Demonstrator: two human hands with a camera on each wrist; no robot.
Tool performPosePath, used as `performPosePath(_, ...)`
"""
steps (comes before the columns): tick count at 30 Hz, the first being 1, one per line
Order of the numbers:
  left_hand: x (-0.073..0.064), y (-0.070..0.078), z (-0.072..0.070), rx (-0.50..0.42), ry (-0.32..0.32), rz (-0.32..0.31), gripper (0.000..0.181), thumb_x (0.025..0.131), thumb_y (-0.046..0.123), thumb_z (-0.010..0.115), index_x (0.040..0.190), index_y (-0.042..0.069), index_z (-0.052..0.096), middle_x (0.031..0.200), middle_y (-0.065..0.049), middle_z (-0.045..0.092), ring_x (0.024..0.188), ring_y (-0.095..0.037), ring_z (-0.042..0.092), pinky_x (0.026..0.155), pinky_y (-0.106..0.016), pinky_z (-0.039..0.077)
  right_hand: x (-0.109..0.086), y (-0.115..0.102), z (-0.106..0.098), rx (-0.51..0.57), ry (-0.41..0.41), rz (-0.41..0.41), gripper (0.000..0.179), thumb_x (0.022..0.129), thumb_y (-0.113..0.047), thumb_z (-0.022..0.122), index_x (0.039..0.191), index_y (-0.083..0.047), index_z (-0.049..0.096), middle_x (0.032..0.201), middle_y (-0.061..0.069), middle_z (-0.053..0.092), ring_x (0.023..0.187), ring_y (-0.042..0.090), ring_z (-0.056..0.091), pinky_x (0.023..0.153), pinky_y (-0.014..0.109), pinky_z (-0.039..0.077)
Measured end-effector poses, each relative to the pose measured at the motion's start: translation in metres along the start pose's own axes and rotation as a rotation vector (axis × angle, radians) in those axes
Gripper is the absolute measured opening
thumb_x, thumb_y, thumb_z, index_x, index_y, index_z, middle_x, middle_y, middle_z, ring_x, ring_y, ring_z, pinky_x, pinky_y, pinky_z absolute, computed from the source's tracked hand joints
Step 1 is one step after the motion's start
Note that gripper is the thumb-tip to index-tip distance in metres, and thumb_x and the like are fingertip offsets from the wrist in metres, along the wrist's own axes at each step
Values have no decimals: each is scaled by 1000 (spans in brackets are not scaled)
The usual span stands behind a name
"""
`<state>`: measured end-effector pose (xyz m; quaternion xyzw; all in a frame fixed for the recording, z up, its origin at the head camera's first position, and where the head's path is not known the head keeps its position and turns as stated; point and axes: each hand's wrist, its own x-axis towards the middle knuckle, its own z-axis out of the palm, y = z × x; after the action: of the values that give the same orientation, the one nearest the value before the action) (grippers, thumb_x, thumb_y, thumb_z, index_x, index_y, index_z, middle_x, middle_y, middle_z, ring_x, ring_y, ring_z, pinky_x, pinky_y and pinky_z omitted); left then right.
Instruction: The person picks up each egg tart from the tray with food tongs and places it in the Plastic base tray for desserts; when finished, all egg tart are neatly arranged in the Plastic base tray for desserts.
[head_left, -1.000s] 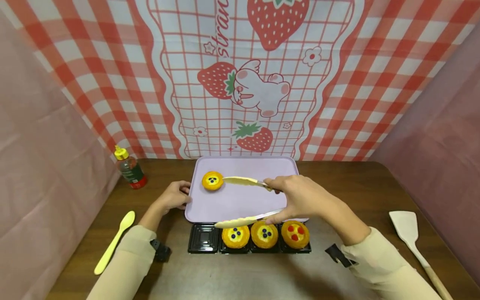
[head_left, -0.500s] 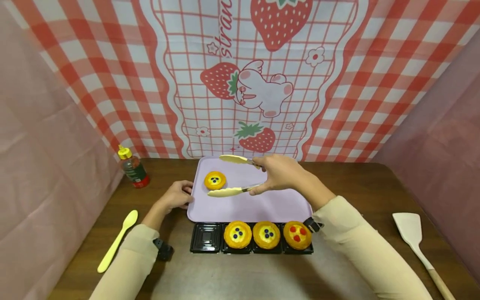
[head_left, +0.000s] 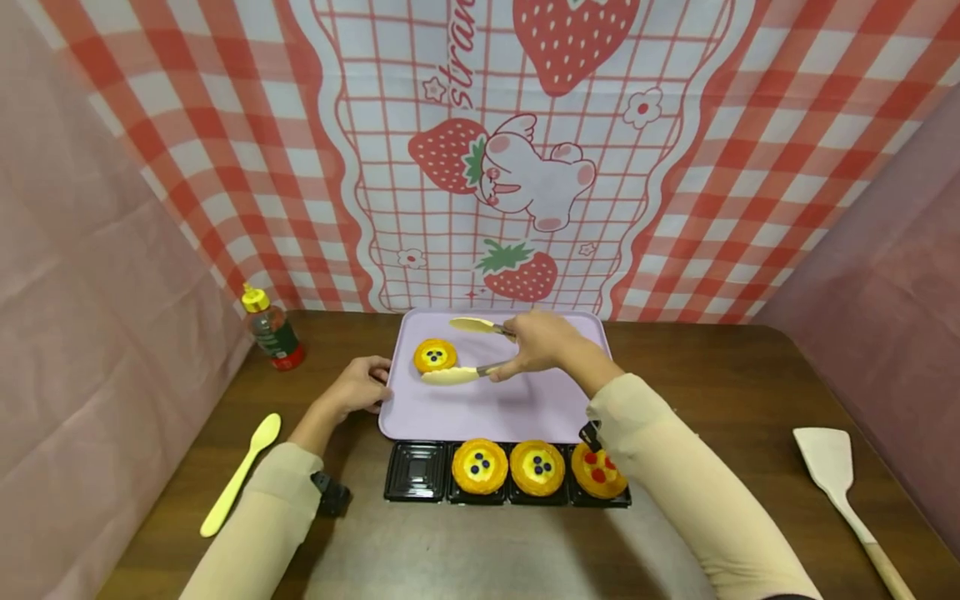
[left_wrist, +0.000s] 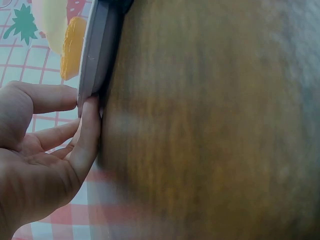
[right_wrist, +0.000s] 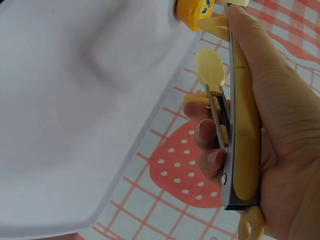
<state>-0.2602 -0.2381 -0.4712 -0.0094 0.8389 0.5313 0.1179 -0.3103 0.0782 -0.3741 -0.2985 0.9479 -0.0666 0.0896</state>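
Observation:
My right hand (head_left: 542, 340) holds a pair of tongs (right_wrist: 245, 115) with pale yellow tips, their arms spread apart above the lilac tray (head_left: 480, 421). The tips stand on either side of an egg tart (head_left: 435, 356) topped with blueberries, at the tray's left. The lower tip appears close to the tart's front edge; whether it touches I cannot tell. My left hand (head_left: 358, 385) pinches the tray's left rim (left_wrist: 89, 75), as the left wrist view shows. In front of the tray, a row of black boxes carries two blueberry tarts (head_left: 480, 467) and a strawberry tart (head_left: 597, 473), partly hidden by my right sleeve.
The leftmost black box (head_left: 417, 472) has no tart in it. A yellow spoon (head_left: 242, 475) and a sauce bottle (head_left: 273, 329) stand or lie on the left. At the right lies a white spatula (head_left: 828, 471). A checked cloth (head_left: 517, 200) hangs behind.
My right hand has moved back and left with the tongs, from over the boxes to around the blueberry tart on the tray. My left hand keeps its place on the rim.

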Motion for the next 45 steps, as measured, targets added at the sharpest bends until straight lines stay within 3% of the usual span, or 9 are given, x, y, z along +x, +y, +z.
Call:
performPosePath(7, 1, 1, -1, 5, 7, -9, 59, 78, -7, 64, 133, -13, 45, 105, -22, 52, 78, -22, 57, 58, -37, 59, 7, -5, 5, 32, -15, -12, 83, 69, -64, 80, 124, -3, 67, 93, 2, 66, 81, 18, 56, 72, 36, 51)
performPosePath(15, -1, 0, 0, 2, 5, -10, 59, 78, -7, 63, 134, -14, 45, 105, -22, 52, 79, -22, 57, 59, -37, 60, 9, -6, 10, 70, -52, 3, 71, 72, -57, 82, 114, -2, 69, 75, 2, 57, 69, 16, 47, 60, 31, 39)
performPosePath(24, -1, -1, 0, -13, 5, -11, 58, 78, -8, 63, 133, -14, 45, 104, -21, 51, 78, -21, 57, 58, -36, 59, 12, -5, 15, 77, -65, 43, 79, 73, -56, 82, 129, -4, 65, 90, 2, 67, 75, 16, 52, 67, 32, 45)
performPosePath(29, -1, 0, 1, -11, 5, -10, 58, 78, -8, 63, 133, -13, 45, 104, -21, 51, 77, -20, 57, 57, -36, 59, 12, -4, 16, 85, -68, 48, 77, 73, -56, 82, 128, -4, 66, 77, 0, 61, 69, 15, 49, 62, 31, 40)
performPosePath(45, -1, 0, -1, -13, 2, -20, 57, 80, -7, 64, 133, -13, 46, 104, -20, 51, 78, -20, 57, 57, -35, 59, 8, -2, 9, 67, -40, -5, 70, 75, -56, 80, 120, -4, 70, 82, -3, 64, 72, 16, 53, 65, 31, 47)
